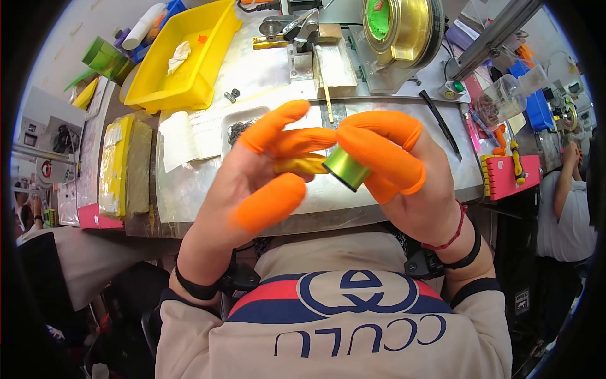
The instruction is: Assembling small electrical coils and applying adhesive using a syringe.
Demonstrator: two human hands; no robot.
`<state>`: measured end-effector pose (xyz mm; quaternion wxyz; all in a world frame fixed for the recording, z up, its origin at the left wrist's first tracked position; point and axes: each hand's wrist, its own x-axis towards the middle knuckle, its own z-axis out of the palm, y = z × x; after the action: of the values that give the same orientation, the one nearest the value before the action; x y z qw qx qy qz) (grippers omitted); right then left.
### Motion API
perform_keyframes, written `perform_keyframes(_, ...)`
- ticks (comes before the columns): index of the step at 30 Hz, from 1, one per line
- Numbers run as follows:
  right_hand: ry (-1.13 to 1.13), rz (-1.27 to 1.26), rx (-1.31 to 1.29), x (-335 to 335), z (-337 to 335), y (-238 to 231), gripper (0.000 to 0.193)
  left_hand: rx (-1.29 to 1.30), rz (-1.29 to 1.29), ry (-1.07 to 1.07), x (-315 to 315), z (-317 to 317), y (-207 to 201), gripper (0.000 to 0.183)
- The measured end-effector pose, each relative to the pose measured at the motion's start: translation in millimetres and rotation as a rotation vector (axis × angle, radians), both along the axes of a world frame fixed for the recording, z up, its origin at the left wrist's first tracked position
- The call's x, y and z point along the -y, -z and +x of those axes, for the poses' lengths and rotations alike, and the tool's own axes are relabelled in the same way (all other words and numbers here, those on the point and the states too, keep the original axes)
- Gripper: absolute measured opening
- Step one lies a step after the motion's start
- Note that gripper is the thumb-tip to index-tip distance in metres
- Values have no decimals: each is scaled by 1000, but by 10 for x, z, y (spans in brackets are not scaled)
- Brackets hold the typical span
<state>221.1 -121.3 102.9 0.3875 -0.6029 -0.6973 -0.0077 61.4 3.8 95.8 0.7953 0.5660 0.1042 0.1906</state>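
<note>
Fingers (382,151) of the right hand (424,189), in orange covers (385,121), pinch a short, shiny green tube (352,169) with a black rim (339,180) in the head view, up over the bench (183,202) near its front edge. The left hand (240,183) is spread, close by; I can't tell if its yellow-covered finger (300,165) touches the tube. To hold it well, I think a soft, steady pinch on the sides is best, because something so smooth could slip. Keeping the left palm near, like a little net, could help. A big yellow tray (169,98) at the back left holds a crumpled white tissue (179,58) and a small orange scrap (202,38). Behind the left hand, a small white tray (243,116) holds dark, curly bits (237,132). On the right is a clear plastic tub (499,99); what's inside is hard to see.
</note>
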Motion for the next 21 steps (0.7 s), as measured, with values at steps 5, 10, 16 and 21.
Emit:
perform_keyframes(5,17,-87,109,5,-53,-54,35,96,385,-94,-10,89,140,76)
perform_keyframes(10,10,-271,49,48,-85,-71,45,122,803,-71,-96,93,99,67)
perform_keyframes(16,-51,-356,-13,80,-99,-75,47,21,647,19,-46,43,36,69)
perform_keyframes(21,-46,-239,-125,55,-95,-48,46,-67,583,60,-29,29,6,82)
